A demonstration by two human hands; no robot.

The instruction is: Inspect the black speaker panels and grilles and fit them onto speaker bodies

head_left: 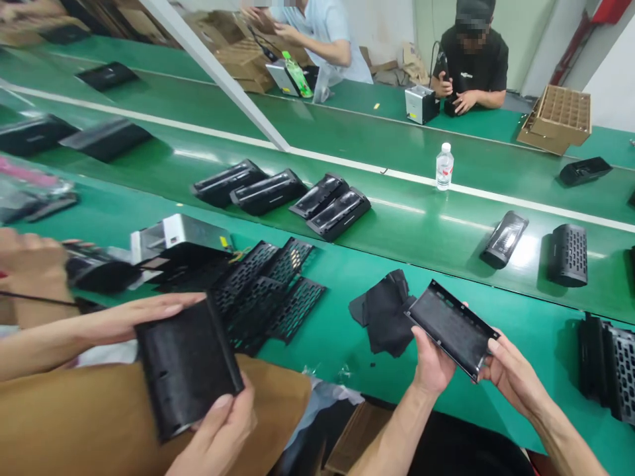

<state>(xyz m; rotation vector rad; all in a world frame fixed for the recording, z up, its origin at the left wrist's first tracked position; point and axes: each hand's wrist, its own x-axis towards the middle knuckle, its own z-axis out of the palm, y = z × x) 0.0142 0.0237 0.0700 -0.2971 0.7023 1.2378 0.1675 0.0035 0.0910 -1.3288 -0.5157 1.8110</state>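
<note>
Between the left grip (432,365) and the right grip (510,370), both clamped on its edges, sits the black shell (449,325), likely light, stiff, slightly slick, so best held by the long sides or corners, off the glossy inside.

On the green bench (327,344), perforated black plastic panels (297,307) lie left of thin black sheets (389,317); a shallow black plastic shell (451,327) is right of the sheets. A silver metal box (198,233) sits behind the panels, leftward. Beyond the bench, a clear plastic bottle (444,168) stands right of four glossy black casings (339,215).
</note>
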